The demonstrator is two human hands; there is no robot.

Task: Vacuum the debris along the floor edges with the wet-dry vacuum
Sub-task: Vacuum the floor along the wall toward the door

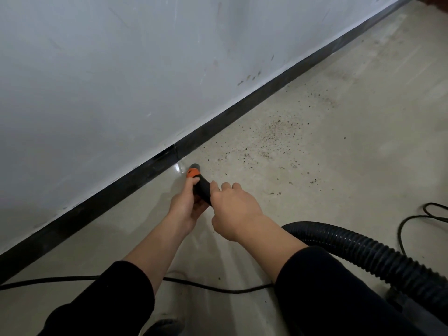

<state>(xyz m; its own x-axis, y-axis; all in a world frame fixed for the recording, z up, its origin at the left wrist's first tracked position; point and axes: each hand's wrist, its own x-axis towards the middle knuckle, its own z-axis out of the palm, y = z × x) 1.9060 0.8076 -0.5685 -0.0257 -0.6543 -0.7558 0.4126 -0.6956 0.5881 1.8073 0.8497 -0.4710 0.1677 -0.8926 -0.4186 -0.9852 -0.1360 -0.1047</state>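
The black vacuum nozzle (201, 187) with an orange collar points down at the floor close to the black baseboard (218, 120). My left hand (185, 206) grips the nozzle from the left, just behind the orange collar. My right hand (234, 209) holds it from the right, fingers curled over the tube. The ribbed black hose (358, 248) runs from under my right wrist to the lower right. Dark debris (274, 137) lies scattered on the beige floor beyond the nozzle tip, to its upper right.
A white scuffed wall (121, 69) rises above the baseboard. A black power cord (206, 286) crosses the floor under my forearms, and another loop of cord (412, 219) lies at the right edge. Part of the vacuum body (412, 309) shows at the lower right.
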